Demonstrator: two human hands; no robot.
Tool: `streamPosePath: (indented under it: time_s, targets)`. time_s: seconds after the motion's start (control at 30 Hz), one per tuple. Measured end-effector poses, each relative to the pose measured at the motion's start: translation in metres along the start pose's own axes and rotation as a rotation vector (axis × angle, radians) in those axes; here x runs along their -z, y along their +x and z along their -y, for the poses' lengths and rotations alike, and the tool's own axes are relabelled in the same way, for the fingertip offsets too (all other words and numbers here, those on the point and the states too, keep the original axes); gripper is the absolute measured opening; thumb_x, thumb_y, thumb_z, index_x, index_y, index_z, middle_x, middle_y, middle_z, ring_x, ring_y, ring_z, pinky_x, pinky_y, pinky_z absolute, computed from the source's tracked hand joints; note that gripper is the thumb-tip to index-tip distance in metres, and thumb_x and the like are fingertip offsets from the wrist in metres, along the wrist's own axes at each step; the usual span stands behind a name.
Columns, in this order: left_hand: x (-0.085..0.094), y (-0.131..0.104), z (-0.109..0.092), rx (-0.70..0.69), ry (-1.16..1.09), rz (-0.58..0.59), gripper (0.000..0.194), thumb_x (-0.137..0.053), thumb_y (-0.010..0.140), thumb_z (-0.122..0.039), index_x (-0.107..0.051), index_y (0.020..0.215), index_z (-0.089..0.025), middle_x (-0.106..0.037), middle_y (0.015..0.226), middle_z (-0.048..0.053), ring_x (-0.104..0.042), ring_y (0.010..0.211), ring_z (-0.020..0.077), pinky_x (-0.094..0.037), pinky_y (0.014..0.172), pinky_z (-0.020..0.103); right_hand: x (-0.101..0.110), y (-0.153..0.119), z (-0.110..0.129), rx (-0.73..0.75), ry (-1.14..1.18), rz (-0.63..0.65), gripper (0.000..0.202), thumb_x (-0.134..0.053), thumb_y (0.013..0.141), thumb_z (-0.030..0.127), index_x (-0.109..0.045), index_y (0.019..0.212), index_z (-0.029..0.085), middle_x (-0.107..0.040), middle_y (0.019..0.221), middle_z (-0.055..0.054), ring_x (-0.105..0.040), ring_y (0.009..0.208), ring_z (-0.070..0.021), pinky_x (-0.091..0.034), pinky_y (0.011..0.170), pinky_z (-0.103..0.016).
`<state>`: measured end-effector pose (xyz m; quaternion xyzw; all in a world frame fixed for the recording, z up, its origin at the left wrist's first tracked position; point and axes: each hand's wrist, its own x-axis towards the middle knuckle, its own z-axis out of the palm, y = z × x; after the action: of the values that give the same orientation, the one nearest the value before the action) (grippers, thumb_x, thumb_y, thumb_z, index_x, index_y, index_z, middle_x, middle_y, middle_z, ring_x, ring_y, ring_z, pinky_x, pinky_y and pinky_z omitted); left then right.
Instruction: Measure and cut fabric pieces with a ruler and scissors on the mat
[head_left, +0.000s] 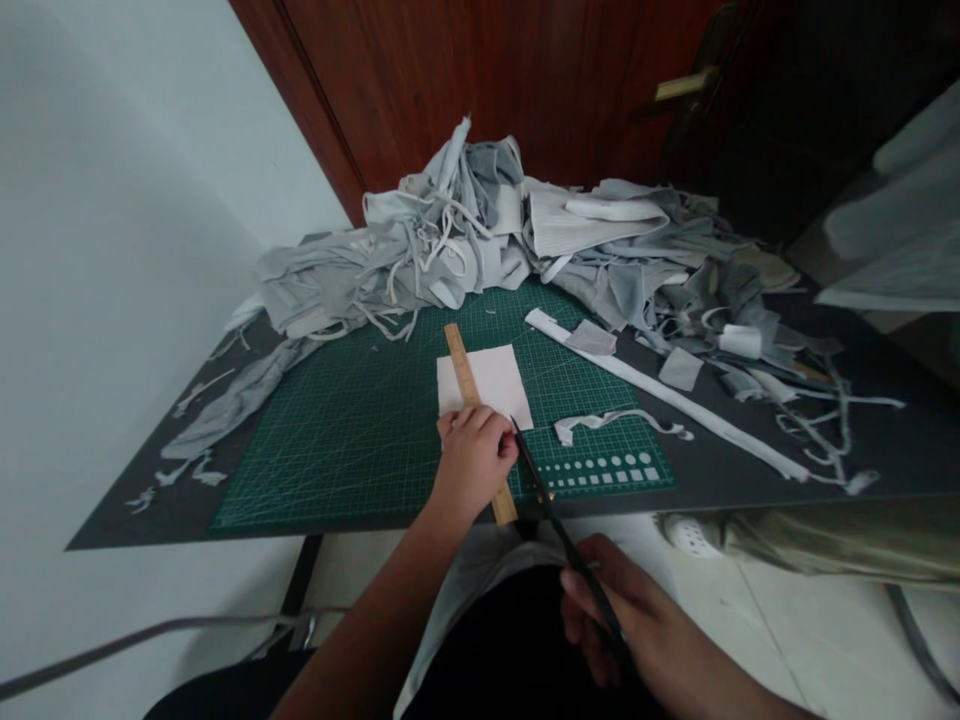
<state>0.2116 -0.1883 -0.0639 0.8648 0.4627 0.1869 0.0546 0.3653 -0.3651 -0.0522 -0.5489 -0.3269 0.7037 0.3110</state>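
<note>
A pale square of cloth [496,375] lies on the green cutting mat [337,430], with a wooden ruler [460,362] slanting across its left part. My left hand [476,450] presses down over the ruler and the cloth's near edge, its fingers curled together. In my right hand [607,600], below the table's front edge, is a long dark tool [541,485], apparently scissors. Its tip points up at the cloth's near edge, close beside my left fingers. Whether its blades are parted cannot be made out.
Grey cloth scraps [450,240] are heaped along the back of the dark table [150,500]. A long white strip [675,400] and a twisted strip [607,418] lie to the right. Another person's leg [825,540] shows at the lower right.
</note>
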Motion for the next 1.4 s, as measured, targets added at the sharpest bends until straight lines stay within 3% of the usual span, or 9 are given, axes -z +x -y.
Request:
streamPosePath:
  time_s: [0.47, 0.63, 0.77, 0.87, 1.0, 1.1, 1.27, 1.33, 1.4]
  targets:
    - [0.002, 0.000, -0.002, 0.019, -0.010, 0.027, 0.009, -0.063, 0.090, -0.016, -0.065, 0.084, -0.023, -0.072, 0.095, 0.002, -0.063, 0.099, 0.0249, -0.036, 0.096, 0.046, -0.001, -0.004, 0.013, -0.048, -0.055, -0.010, 0.067, -0.050, 0.082, 0.088, -0.048, 0.090, 0.022, -0.060, 0.076, 0.002, -0.052, 0.052, -0.0093, -0.041, 0.053, -0.024]
    - [0.000, 0.001, 0.000, 0.038, -0.038, 0.002, 0.009, -0.064, 0.089, -0.016, -0.065, 0.083, -0.023, -0.072, 0.094, 0.001, -0.063, 0.100, 0.0251, -0.036, 0.095, 0.045, 0.023, -0.039, 0.012, -0.152, 0.012, -0.083, 0.074, -0.064, 0.067, 0.092, -0.056, 0.096, 0.025, -0.056, 0.069, 0.001, -0.050, 0.058, -0.0134, -0.039, 0.052, -0.025]
    - [-0.003, 0.002, 0.001, 0.042, -0.040, 0.002, 0.009, -0.064, 0.088, -0.016, -0.064, 0.082, -0.023, -0.072, 0.094, 0.002, -0.063, 0.100, 0.0256, -0.036, 0.093, 0.045, 0.053, -0.058, 0.030, -0.012, 0.073, -0.269, 0.064, -0.075, 0.070, 0.080, -0.059, 0.098, 0.025, -0.056, 0.066, 0.001, -0.045, 0.052, -0.0126, -0.034, 0.047, -0.024]
    - [-0.003, 0.003, 0.001, 0.051, -0.036, -0.006, 0.009, -0.065, 0.087, -0.016, -0.064, 0.082, -0.022, -0.072, 0.094, 0.002, -0.063, 0.101, 0.0259, -0.035, 0.092, 0.045, 0.069, -0.036, 0.066, 0.221, 0.107, -0.304, 0.055, -0.075, 0.074, 0.073, -0.054, 0.079, 0.023, -0.053, 0.062, 0.001, -0.041, 0.047, -0.0109, -0.034, 0.045, -0.026]
    - [-0.002, 0.004, 0.001, 0.045, -0.057, 0.001, 0.009, -0.065, 0.086, -0.015, -0.064, 0.081, -0.022, -0.071, 0.093, 0.002, -0.063, 0.101, 0.0257, -0.035, 0.091, 0.044, 0.091, 0.024, 0.120, 0.300, 0.087, -0.303, 0.045, -0.072, 0.084, 0.060, -0.055, 0.075, 0.020, -0.058, 0.066, 0.000, -0.048, 0.050, -0.0109, -0.040, 0.045, -0.025]
    - [-0.001, 0.004, 0.002, 0.038, -0.066, 0.002, 0.009, -0.065, 0.085, -0.014, -0.064, 0.080, -0.022, -0.071, 0.093, 0.001, -0.063, 0.101, 0.0253, -0.035, 0.091, 0.044, 0.111, 0.068, 0.148, 0.333, -0.076, -0.352, 0.034, -0.070, 0.089, 0.050, -0.056, 0.081, 0.019, -0.064, 0.071, -0.004, -0.057, 0.054, -0.0126, -0.046, 0.050, -0.025]
    - [-0.002, 0.004, 0.003, 0.026, -0.073, -0.008, 0.010, -0.064, 0.085, -0.014, -0.062, 0.080, -0.023, -0.071, 0.094, 0.001, -0.063, 0.101, 0.0248, -0.036, 0.092, 0.044, 0.158, 0.120, 0.183, 0.307, -0.811, -0.477, 0.017, -0.060, 0.096, 0.030, -0.057, 0.105, 0.015, -0.074, 0.079, -0.011, -0.068, 0.060, -0.0188, -0.050, 0.059, -0.028]
    - [-0.003, 0.003, 0.004, 0.027, -0.078, -0.008, 0.011, -0.064, 0.085, -0.013, -0.062, 0.080, -0.023, -0.071, 0.094, 0.001, -0.063, 0.101, 0.0248, -0.036, 0.092, 0.044, 0.177, 0.134, 0.196, 0.331, -1.180, -0.603, 0.033, -0.063, 0.091, 0.024, -0.057, 0.120, 0.011, -0.077, 0.086, -0.014, -0.073, 0.073, -0.0247, -0.051, 0.067, -0.031]
    - [-0.003, 0.003, 0.004, 0.027, -0.081, -0.005, 0.011, -0.064, 0.085, -0.013, -0.061, 0.080, -0.023, -0.070, 0.093, 0.001, -0.063, 0.101, 0.0250, -0.036, 0.092, 0.044, 0.192, 0.144, 0.209, 0.358, -1.389, -0.723, 0.055, -0.067, 0.085, 0.023, -0.052, 0.136, 0.006, -0.077, 0.097, -0.018, -0.074, 0.089, -0.0308, -0.052, 0.075, -0.034]
